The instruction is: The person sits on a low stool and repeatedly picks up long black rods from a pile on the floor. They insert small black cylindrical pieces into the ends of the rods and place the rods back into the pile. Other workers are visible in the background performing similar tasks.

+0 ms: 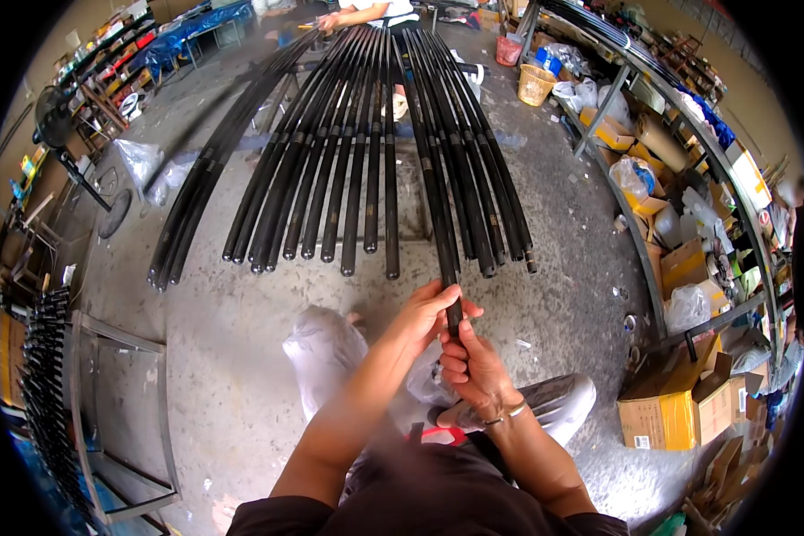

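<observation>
Both of my hands are on the near end of one long, thin black rod [440,214], which looks like a fishing rod. My left hand [420,320] is closed round it a little above the butt, thumb on top. Just below, my right hand [475,364] pinches the butt end between thumb and fingers and hides its tip. To the left, several more black rods [330,192] lie side by side with their butts towards me, fanned out. Another bunch of rods [484,192] lies close on the right of the held one.
At the far end of the rods another person's hand [329,21] shows. A metal rack [670,98] with cardboard boxes runs along the right, with an open box [665,415] beside it. A black fan [55,121] and a metal frame [163,393] stand left.
</observation>
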`<state>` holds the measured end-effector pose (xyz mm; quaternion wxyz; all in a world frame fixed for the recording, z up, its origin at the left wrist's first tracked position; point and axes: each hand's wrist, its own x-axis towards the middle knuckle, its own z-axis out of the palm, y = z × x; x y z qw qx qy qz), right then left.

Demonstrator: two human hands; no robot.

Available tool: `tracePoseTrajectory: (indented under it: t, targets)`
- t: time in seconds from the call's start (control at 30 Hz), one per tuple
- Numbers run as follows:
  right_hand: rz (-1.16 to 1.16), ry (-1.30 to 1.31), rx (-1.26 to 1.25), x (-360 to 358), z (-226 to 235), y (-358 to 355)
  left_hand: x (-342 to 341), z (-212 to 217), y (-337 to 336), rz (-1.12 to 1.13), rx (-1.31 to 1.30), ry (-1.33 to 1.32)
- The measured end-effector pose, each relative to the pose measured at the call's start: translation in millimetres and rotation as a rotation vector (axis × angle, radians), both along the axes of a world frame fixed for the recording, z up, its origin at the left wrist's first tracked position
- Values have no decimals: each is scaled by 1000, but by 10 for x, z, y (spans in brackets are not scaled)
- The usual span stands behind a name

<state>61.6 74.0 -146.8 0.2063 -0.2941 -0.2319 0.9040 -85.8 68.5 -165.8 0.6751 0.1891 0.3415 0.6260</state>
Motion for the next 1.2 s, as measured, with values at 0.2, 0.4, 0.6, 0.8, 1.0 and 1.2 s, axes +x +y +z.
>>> tracePoseTrajectory:
  t: [0.2,0.4,0.6,0.8,1.0,1.2]
  targets:
    - [-58,-200,147,-40,91,-62,85,-46,-3,71,-50,59]
    - [-27,94,-133,7,-31,-10,38,34,17,9,-9,95]
    - [-27,120,-306,3,-24,5,60,86,30,39,-13,106]
    - [-19,86,-285,8,69,-27,40,112,22,16,-47,130]
    - [45,173,-278,76,10,7,23,79,41,29,-27,143]
    - [44,187,-255,59,9,19,26,71,23,19,-19,133]
